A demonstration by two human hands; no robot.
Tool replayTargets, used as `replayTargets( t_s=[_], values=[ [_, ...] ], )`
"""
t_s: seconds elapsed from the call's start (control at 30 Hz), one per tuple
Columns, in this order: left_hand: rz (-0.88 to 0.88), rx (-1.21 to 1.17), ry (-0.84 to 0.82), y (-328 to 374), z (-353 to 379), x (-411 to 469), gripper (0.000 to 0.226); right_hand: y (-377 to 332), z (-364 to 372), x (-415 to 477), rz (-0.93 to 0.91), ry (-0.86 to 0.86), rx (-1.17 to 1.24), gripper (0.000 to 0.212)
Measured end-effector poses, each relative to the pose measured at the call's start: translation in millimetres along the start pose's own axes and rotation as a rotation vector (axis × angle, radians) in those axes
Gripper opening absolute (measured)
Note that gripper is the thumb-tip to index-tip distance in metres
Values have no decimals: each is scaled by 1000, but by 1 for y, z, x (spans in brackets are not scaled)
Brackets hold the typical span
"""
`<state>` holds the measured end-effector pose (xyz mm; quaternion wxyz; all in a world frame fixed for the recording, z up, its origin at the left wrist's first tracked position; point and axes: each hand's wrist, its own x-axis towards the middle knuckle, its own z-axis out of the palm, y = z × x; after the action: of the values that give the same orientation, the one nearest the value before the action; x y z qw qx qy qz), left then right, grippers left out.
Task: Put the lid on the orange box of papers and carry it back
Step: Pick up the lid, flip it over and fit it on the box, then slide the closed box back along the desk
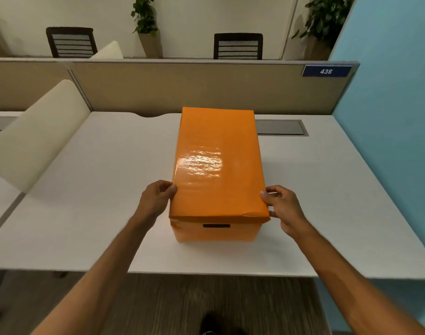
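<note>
Orange box (215,232), lid (217,163) on, long axis pointing away across desk (97,189).

Lid (218,163) on box (216,232), box on desk (97,189), partition (182,88) behind.

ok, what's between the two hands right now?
Head view: the near end of the orange lid, seated on the box. Left hand and right hand touch its edges.

Item: pale grey rectangular laminate desk (90,213), bounded at the rear by a beige partition. Top carried one glossy orange lidded cardboard box (218,165), set lengthwise near centre. A grey metal cable hatch (281,127) sat flush behind the box.
</note>
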<state>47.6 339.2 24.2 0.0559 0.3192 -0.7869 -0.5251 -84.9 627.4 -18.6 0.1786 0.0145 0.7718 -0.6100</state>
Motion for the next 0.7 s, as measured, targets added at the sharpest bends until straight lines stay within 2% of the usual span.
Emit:
replayTargets(
  t_s=[0.37, 0.7],
  values=[
    [-63, -14, 10, -16, 6, 5, 33, 10, 11, 3, 16, 38, -137, 34],
    [-67, -48, -36, -32, 9, 14, 38, 16, 12, 10, 50, 42, -220, 38]
  ],
)
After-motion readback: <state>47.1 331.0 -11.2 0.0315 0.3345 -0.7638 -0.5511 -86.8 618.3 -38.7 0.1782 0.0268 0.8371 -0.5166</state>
